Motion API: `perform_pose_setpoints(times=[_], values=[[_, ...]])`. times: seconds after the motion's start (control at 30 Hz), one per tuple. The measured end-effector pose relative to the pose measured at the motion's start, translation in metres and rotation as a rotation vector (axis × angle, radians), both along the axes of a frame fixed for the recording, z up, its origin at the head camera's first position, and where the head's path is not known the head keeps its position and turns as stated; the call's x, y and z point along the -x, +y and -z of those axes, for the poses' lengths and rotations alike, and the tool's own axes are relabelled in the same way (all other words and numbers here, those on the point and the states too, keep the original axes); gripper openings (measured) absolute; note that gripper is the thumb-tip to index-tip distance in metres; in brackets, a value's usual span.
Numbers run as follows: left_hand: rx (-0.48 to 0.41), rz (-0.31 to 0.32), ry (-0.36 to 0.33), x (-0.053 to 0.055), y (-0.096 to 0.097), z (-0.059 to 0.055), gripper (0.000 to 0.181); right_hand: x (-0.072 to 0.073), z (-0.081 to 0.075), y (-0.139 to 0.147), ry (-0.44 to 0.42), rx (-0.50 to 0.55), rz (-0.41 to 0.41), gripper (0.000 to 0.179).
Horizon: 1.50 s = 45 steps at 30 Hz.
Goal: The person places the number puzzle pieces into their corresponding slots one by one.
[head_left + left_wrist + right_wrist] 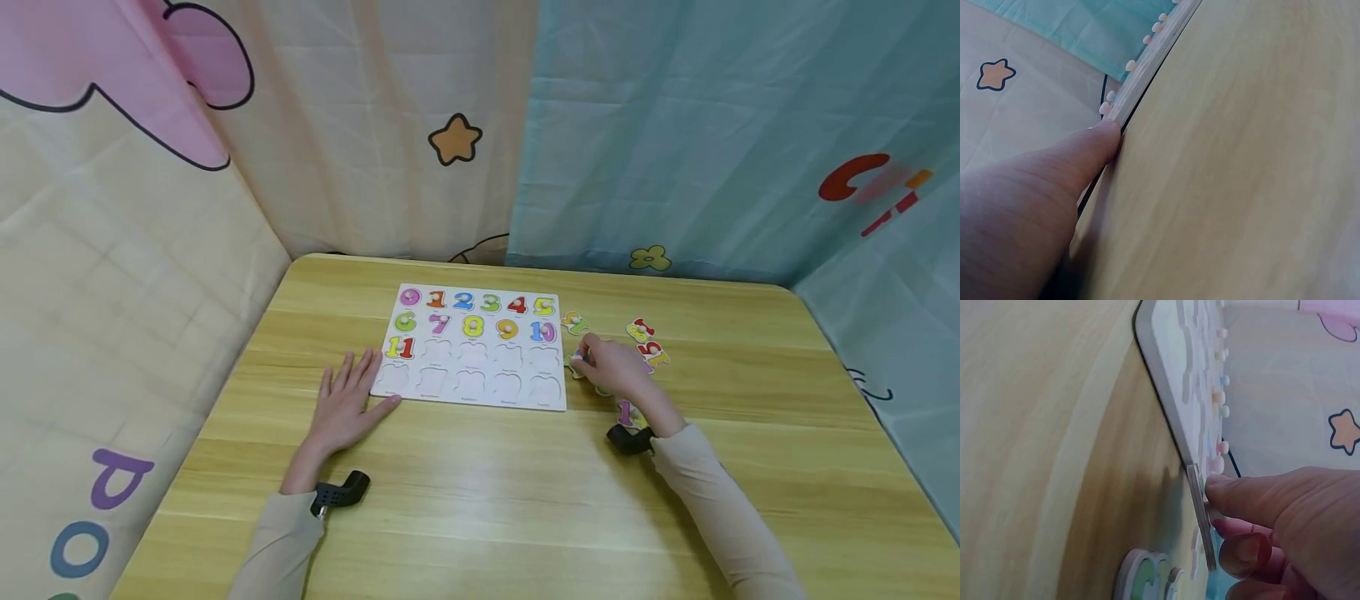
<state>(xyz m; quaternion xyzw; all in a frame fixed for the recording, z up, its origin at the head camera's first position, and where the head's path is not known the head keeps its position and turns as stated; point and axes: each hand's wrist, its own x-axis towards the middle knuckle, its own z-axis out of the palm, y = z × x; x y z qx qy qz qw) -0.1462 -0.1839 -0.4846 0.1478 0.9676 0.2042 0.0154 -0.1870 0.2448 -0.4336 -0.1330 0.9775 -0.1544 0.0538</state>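
A white number puzzle board (470,386) lies on the table; knobbed numbers 0 to 11 fill its upper slots, and the slots below are bare. My left hand (347,408) lies spread at the board's lower left corner. In the left wrist view, the thumb (1094,147) touches the board's edge. Just right of the board, my right hand (618,367) pinches a number puzzle piece (1200,515) between thumb and fingers. That piece stands edge-on in the right wrist view, close by the board's corner, and its printed face is hidden there.
Several loose number pieces lie right of the board: a green and orange one (574,322) by its edge, a red and yellow pair (652,354) farther right, and a purple one (626,413) near the right wrist. Curtains (375,167) stand behind the wooden table (480,500).
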Motion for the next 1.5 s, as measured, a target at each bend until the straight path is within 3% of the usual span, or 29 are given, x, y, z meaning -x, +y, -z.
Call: perform_pose_setpoints(times=[0.2,0.63,0.87,1.17,1.5], values=[[0.002,-0.004,0.007,0.0,-0.001,0.0,0.083,0.002,-0.007,-0.026,0.039,0.017,0.006,0.023],[0.0,-0.002,0.005,-0.001,0.0,0.0,0.083,0.027,0.008,-0.136,-0.048,0.041,-0.094,0.026],[-0.01,-0.001,0.02,-0.001,0.001,0.001,0.082,0.039,0.011,-0.179,-0.067,0.048,-0.134,0.027],[-0.016,-0.008,0.024,-0.001,0.002,0.001,0.082,0.051,0.017,-0.204,-0.076,0.032,-0.105,0.028],[-0.006,-0.005,0.012,0.0,0.002,0.0,0.083,0.053,0.022,-0.21,-0.13,0.034,-0.07,0.03]])
